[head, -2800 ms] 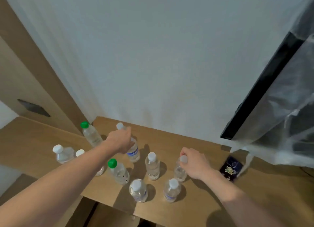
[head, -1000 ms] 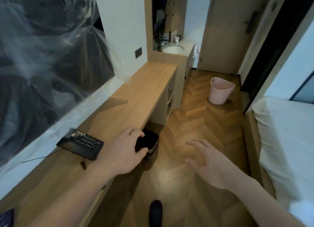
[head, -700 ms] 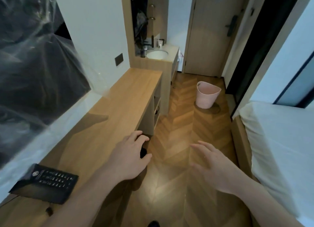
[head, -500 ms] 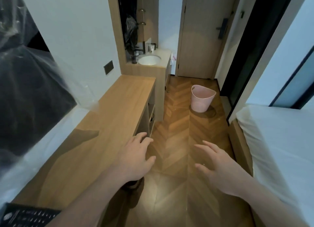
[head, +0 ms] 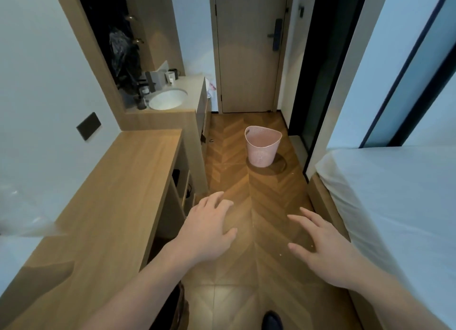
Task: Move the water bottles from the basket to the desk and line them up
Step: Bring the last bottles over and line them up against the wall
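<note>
two hands, the left hand [head: 209, 231] and right hand [head: 325, 250], are hovering with each grip loose and holding nothing, while one pink basket [head: 262, 147] is standing on the floor [head: 246, 194] beyond the wooden surface [head: 118, 194].

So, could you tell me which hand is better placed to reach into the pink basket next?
Probably the right hand: the pink basket stands ahead and slightly to its side, while the left hand hangs nearer the desk. Both are open and far off.

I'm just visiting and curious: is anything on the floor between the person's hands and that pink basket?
Nothing visible: bare herringbone wood floor runs from the left hand and right hand to the pink plastic basket.
</note>
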